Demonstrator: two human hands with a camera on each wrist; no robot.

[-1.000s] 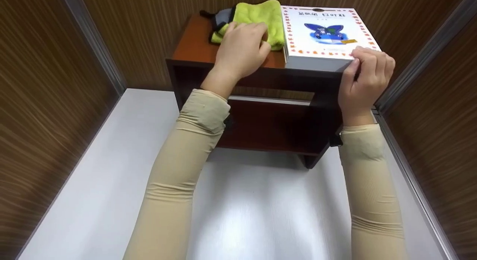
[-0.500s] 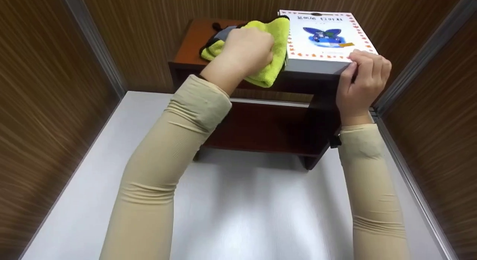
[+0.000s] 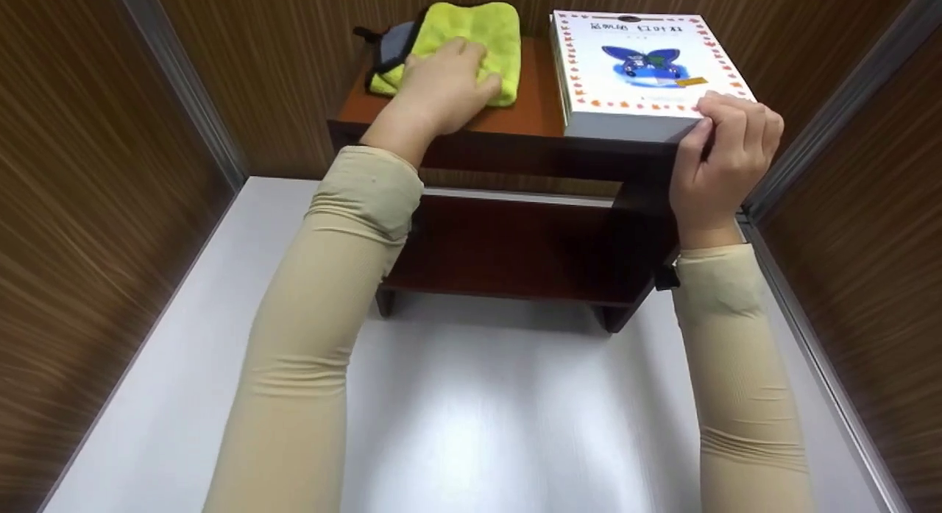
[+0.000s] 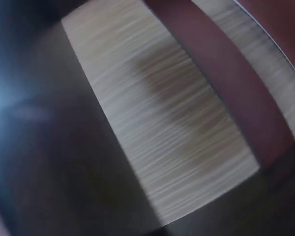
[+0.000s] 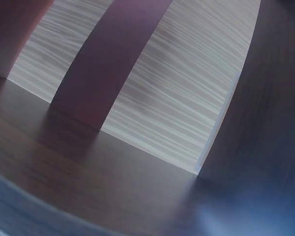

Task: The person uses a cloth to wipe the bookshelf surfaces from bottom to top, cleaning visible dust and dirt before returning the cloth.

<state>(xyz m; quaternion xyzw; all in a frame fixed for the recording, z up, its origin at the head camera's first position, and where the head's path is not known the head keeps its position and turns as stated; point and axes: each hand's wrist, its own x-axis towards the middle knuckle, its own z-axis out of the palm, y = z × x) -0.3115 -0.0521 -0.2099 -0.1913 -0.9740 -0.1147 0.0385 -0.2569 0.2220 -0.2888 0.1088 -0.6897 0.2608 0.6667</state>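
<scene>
In the head view my left hand (image 3: pixel 445 86) rests on a folded yellow-green cloth (image 3: pixel 475 38) with a grey, black-edged part at its left. The thumb and index finger are spread apart on the cloth; the other fingertips are hard to see. My right hand (image 3: pixel 725 160) holds the front right corner of a thick white book (image 3: pixel 647 38), which has a blue butterfly picture on its cover. Its fingers curl over the cover while the thumb lies against the front side. Both things lie on top of a brown wooden stand (image 3: pixel 541 119). Neither wrist view shows the hands clearly.
The stand has a lower shelf (image 3: pixel 515 241) and dark legs on a white floor (image 3: pixel 471 395). Wood-grain walls (image 3: pixel 96 167) with metal corner strips enclose it closely. The wrist views show a reddish-brown crossbar (image 5: pixel 98 64) of the stand and the pale wall behind.
My left hand first bunched the cloth and drew it over the stand's front edge. Now the cloth lies flatter and further left, apart from the book. My right hand stays at the book's corner.
</scene>
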